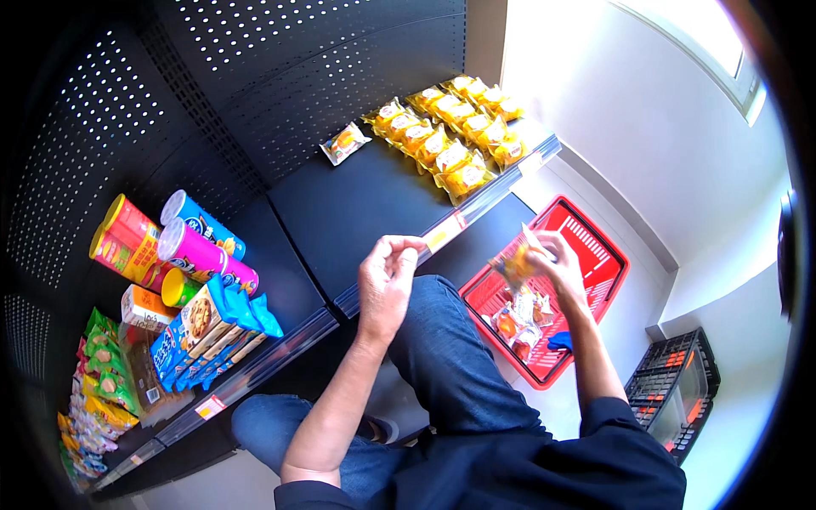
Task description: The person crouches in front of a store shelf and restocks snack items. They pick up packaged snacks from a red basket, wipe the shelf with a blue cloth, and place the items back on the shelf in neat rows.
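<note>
My right hand [557, 259] is closed on a wrapped snack cake [514, 268] in yellow, clear film, held over a red shopping basket [614, 263]. Inside the basket lie several wrapped snacks [518, 323] in clear and orange film. My left hand [387, 285] hovers by the front edge of the black shelf [297, 204], its fingers curled together with nothing visible in them. Beyond it, rows of yellow wrapped cakes [433, 144] fill the shelf's far right. One paler wrapped snack [344, 144] lies alone to their left.
Canisters [204, 246], blue cookie packs [212, 327] and green snack bags [106, 361] stand at the left. A clear label rail [446, 229] runs along the shelf front. My knee [438, 340] is close beneath it. A black crate [676, 391] stands at the right by the white wall.
</note>
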Available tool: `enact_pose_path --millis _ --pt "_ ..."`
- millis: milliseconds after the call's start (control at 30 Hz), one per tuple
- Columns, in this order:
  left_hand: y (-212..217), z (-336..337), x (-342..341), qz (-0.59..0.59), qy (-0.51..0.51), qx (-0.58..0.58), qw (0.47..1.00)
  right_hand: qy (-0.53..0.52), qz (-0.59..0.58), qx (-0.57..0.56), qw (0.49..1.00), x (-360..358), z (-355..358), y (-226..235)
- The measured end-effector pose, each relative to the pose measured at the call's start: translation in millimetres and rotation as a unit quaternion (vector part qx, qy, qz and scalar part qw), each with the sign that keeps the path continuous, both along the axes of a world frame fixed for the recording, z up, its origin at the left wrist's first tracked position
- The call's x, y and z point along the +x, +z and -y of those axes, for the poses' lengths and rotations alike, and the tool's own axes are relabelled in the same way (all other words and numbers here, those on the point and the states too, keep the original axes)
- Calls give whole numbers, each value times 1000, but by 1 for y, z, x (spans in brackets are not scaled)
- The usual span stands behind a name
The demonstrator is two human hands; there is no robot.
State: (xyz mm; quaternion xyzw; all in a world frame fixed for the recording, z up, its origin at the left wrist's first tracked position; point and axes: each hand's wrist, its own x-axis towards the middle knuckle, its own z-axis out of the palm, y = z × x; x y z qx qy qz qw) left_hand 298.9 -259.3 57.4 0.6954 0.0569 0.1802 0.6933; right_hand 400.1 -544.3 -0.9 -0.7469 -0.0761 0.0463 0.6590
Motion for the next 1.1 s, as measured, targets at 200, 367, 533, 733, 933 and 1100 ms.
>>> enact_pose_path --millis 200,367,533,733,933,1100 --pt "-12 -52 -4 5 58 44 997 17 -87 -203 975 -3 89 -109" --pt "-23 -93 16 -26 138 -26 990 56 97 -102 989 1 -34 -13" --pt "-47 -125 62 -35 203 -102 973 211 184 -33 959 48 -171 43" --pt "-65 -160 107 -58 271 -99 956 173 236 -166 942 155 -319 30" --pt "-72 -179 136 -71 265 -67 959 118 192 -324 919 215 -386 22" --pt "-71 -188 154 -92 242 -47 965 142 209 -311 916 215 -390 0"
